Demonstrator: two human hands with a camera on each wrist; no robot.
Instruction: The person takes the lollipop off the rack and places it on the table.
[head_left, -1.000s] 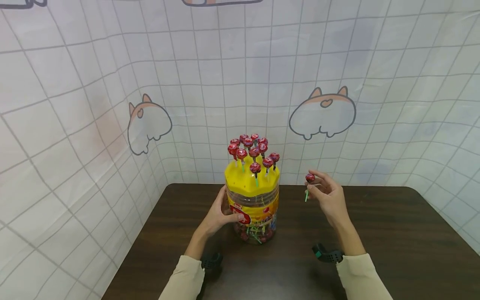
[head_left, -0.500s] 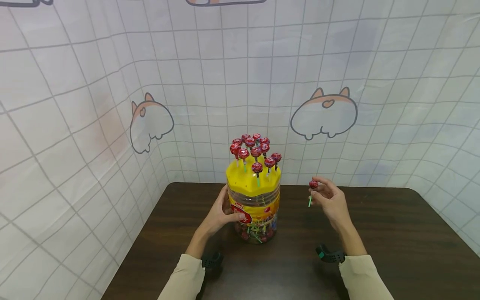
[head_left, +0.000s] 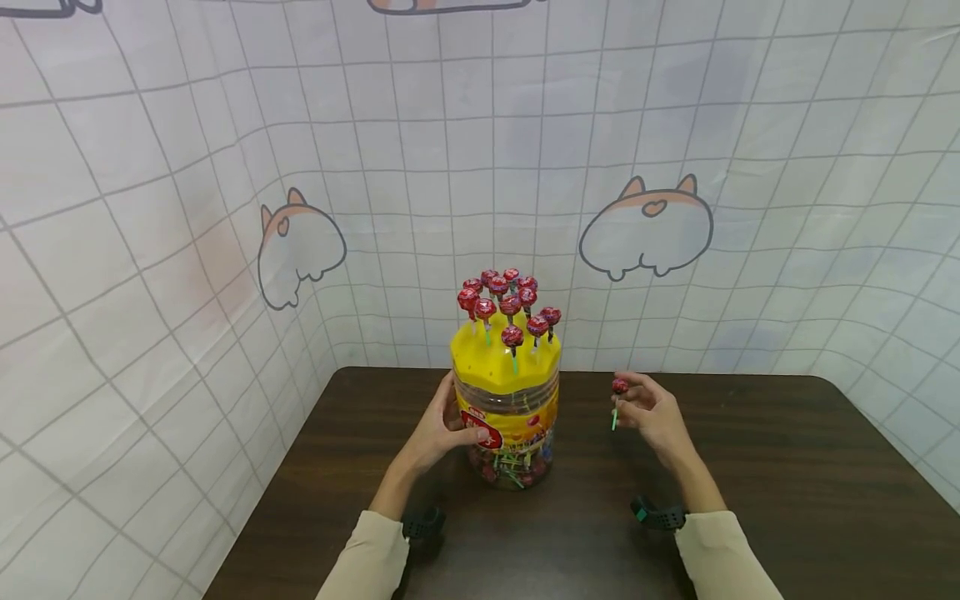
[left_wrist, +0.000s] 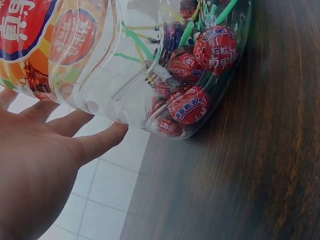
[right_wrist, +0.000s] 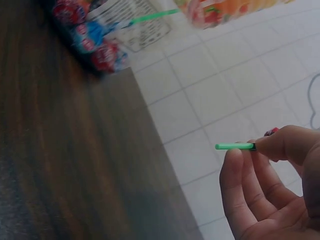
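Observation:
A clear plastic candy jar [head_left: 517, 429] with a yellow lid [head_left: 487, 362] stands upright on the dark table. Several red-wrapped lollipops [head_left: 510, 306] stick up from the lid, and loose ones [left_wrist: 190, 105] lie inside at the bottom. My left hand [head_left: 435, 429] holds the jar's left side, thumb across the label and fingers partly hidden behind. To the right of the jar, my right hand [head_left: 652, 414] pinches a single lollipop [head_left: 619, 386] near the top of its stick, the green end pointing down. In the right wrist view this green stick [right_wrist: 232, 146] shows past the fingertips.
The dark wooden table [head_left: 787, 483] reaches back to a white gridded curtain [head_left: 420, 208], which also runs along both sides. Each wrist wears a black strap, such as the right strap [head_left: 660, 514].
My right hand has come down with the lollipop, lower beside the jar and closer to the table. The left hand and the jar have stayed in place.

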